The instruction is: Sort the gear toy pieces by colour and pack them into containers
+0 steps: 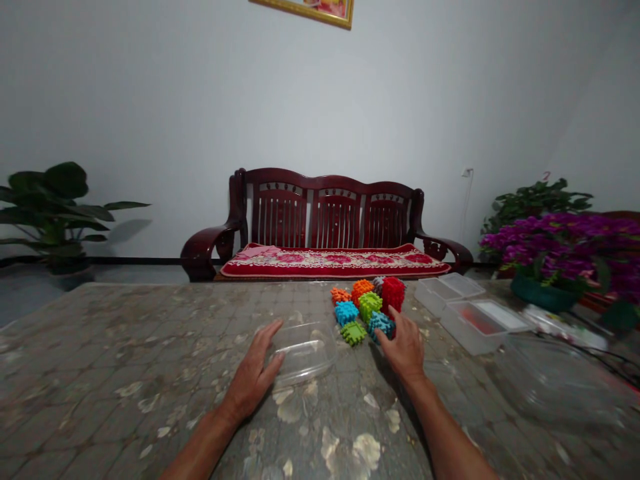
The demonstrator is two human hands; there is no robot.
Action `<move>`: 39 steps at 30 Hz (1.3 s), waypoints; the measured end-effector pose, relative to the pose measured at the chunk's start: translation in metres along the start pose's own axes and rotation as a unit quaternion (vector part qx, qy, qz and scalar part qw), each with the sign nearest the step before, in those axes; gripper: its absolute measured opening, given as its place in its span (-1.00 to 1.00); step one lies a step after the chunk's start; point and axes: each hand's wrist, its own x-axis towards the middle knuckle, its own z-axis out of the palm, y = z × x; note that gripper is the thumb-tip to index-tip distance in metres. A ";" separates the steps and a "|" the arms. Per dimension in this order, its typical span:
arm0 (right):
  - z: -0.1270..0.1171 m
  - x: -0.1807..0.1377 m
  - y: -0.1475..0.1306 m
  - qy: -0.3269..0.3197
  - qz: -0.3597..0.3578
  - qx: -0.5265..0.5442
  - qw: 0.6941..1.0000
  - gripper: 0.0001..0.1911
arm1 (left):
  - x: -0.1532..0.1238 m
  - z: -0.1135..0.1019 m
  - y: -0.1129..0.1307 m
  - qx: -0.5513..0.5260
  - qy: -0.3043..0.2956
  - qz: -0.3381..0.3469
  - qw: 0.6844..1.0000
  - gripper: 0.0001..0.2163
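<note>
My left hand [254,375] lies at the left end of a clear plastic container [307,350], thumb and fingers spread around its rim. The container rests on the table, and I see nothing inside it. My right hand [404,343] has its thumb and forefinger around the right side of a blue knobbly block [380,324]. That block sits in a cluster with a red block [393,293], a green block [370,305], a lighter blue block [346,312], an orange block [362,290] and others. A flat green piece [353,333] lies in front of them.
Translucent boxes [480,325] and a larger clear container [560,383] stand on the right. Behind them is a green pot [543,291] of purple flowers [555,240]. A patterned cover lies over the table [125,347]. Beyond its far edge stands a wooden bench [333,213].
</note>
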 end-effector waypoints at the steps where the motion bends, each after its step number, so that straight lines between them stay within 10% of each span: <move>1: 0.001 -0.001 0.000 -0.007 -0.004 -0.006 1.000 -0.40 | 0.000 0.000 0.000 -0.001 -0.001 0.000 1.000 -0.49; 14: -0.011 -0.005 -0.016 0.011 -0.046 0.034 0.998 -0.47 | -0.001 0.001 0.001 -0.016 -0.003 -0.008 1.000 -0.50; 25: -0.021 -0.028 -0.053 -0.212 -0.170 0.080 0.959 -0.46 | -0.001 0.001 0.001 -0.007 0.002 -0.001 1.000 -0.50; 34: -0.011 -0.006 -0.014 0.001 -0.049 0.037 0.998 -0.61 | -0.003 0.000 -0.001 0.014 -0.018 0.006 1.000 -0.46; 39: -0.007 -0.003 -0.001 0.000 -0.007 -0.043 0.999 -0.50 | -0.004 -0.001 -0.001 0.024 -0.036 0.042 0.998 -0.38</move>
